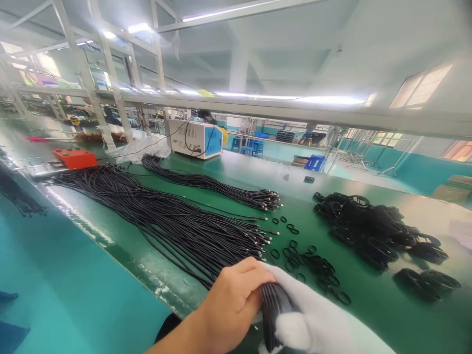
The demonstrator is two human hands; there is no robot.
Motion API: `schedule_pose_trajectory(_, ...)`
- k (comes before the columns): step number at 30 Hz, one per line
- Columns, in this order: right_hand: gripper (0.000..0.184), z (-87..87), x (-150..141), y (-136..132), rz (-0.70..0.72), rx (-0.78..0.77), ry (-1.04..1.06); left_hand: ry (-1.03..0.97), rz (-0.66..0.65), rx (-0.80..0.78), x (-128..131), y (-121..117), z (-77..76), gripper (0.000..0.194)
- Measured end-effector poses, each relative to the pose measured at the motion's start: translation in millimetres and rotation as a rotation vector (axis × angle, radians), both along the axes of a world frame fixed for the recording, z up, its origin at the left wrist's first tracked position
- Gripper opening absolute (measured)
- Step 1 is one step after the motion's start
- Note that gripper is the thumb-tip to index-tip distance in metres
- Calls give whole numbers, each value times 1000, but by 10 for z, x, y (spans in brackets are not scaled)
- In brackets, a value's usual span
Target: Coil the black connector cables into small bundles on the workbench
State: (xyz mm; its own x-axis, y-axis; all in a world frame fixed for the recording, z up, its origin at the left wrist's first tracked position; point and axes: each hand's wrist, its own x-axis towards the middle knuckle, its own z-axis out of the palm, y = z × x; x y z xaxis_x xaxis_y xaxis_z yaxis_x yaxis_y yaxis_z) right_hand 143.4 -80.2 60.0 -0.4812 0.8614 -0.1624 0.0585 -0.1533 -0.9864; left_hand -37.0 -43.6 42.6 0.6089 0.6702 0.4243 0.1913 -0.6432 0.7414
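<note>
My bare left hand [238, 297] is closed round the upper left of a looped black cable [275, 307] at the bottom middle. From the right, my right hand [306, 314] in a white glove grips the same looped cable, its thumb pressed against the front. The lower end of the loop is partly hidden by the glove. Just beyond my left hand lies a wide spread of straight black cables [165, 216], their metal plugs pointing right. Small black rings [320, 268] are scattered beyond my right hand. Farther right sits a pile of coiled black cables [368, 221].
A second bundle of black cables [206, 182] lies farther back on the green table [243, 169]. Behind it stand a white and blue machine [197, 139] and a clear plastic bag [138, 149]. A red control box [75, 158] sits at left. A shelf beam [258, 105] crosses above.
</note>
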Motion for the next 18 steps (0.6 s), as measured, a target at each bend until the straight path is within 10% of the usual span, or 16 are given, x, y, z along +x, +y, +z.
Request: schedule_pose_trajectory(18, 33, -435, -46, 174, -2, -212, 514, 156, 289, -287, 258, 144, 8, 14)
